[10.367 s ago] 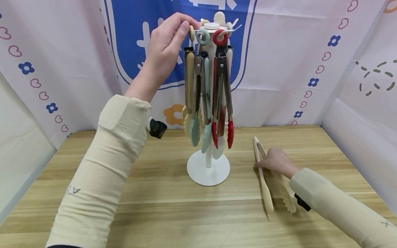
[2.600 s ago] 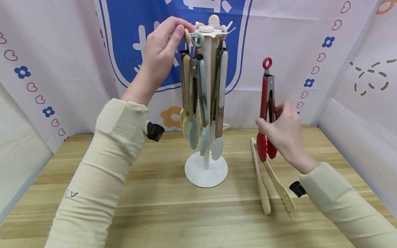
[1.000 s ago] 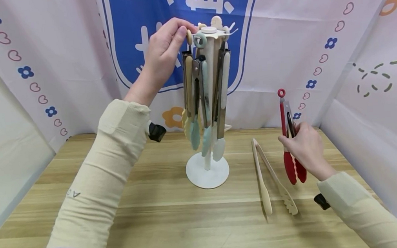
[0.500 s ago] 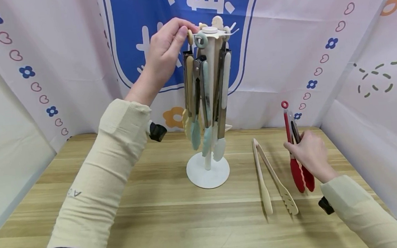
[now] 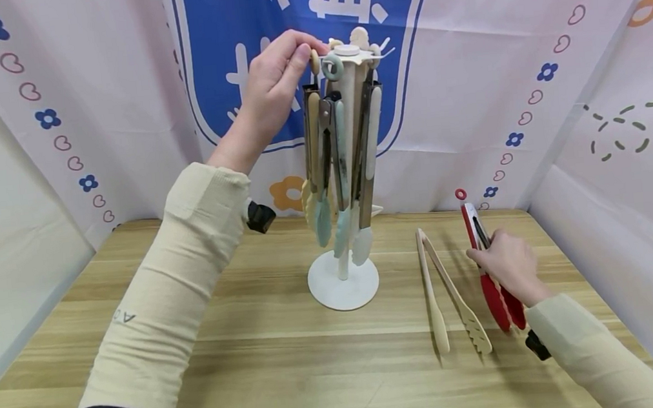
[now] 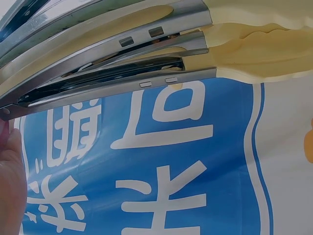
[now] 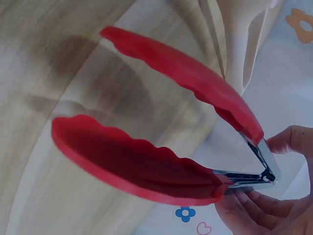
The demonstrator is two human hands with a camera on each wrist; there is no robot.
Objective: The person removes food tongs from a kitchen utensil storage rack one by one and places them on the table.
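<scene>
Our right hand (image 5: 506, 263) pinches the red tongs (image 5: 495, 302) between thumb and fingers, lower than a second ago, so laying them beside the beige tongs (image 5: 437, 324) seems near.

Just left of the grip of the right hand (image 5: 506, 261), the beige tongs (image 5: 432, 305) lie in the way; farther left stands the white rotating-style stand (image 5: 344, 294). Between them, the wood-grain tabletop (image 5: 399, 288) leaves passing room.

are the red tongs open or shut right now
Open: in the right wrist view, the red tongs show a wide gap between their two scalloped ends, gripped by the right hand.
</scene>
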